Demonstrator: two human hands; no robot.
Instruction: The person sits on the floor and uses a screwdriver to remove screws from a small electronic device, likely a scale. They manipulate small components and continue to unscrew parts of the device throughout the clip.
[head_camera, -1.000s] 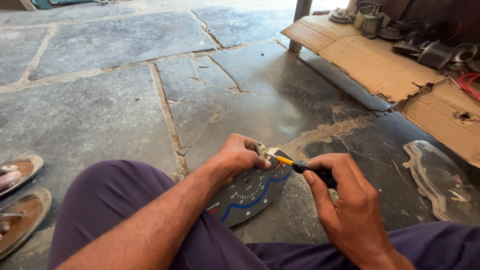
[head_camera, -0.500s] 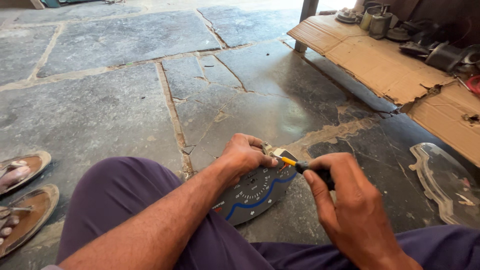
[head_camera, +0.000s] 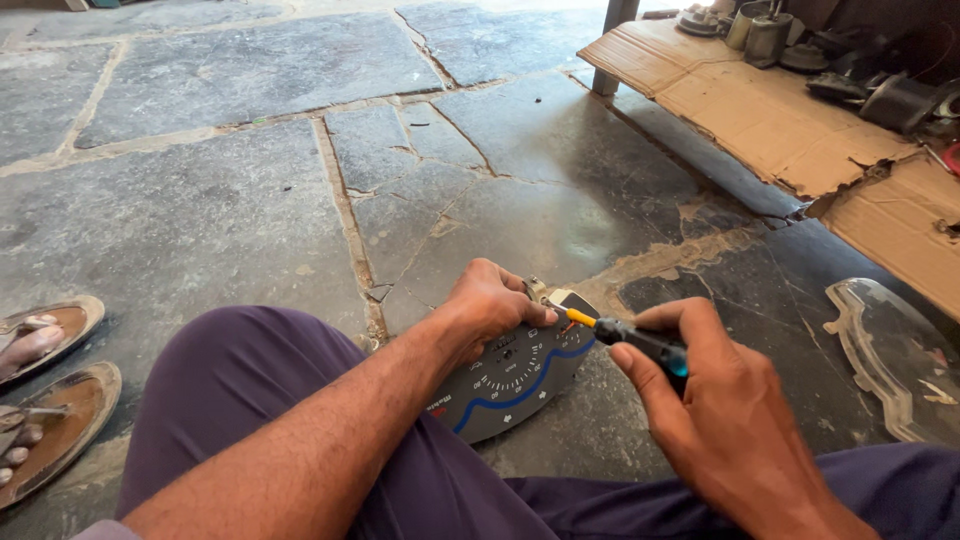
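The left hand (head_camera: 490, 305) clamps the top edge of the instrument cluster (head_camera: 515, 380), which rests on the person's thigh. The right hand (head_camera: 720, 410) grips a screwdriver (head_camera: 625, 332), its tip at the cluster's upper edge. A slip off the fastener could gouge the dial face or jab the left fingers (head_camera: 530, 312).

Cracked grey stone-slab floor (head_camera: 230, 170), flattened cardboard (head_camera: 790, 120) at right, daylight sheen

Flattened brown cardboard (head_camera: 770, 120) lies upper right.
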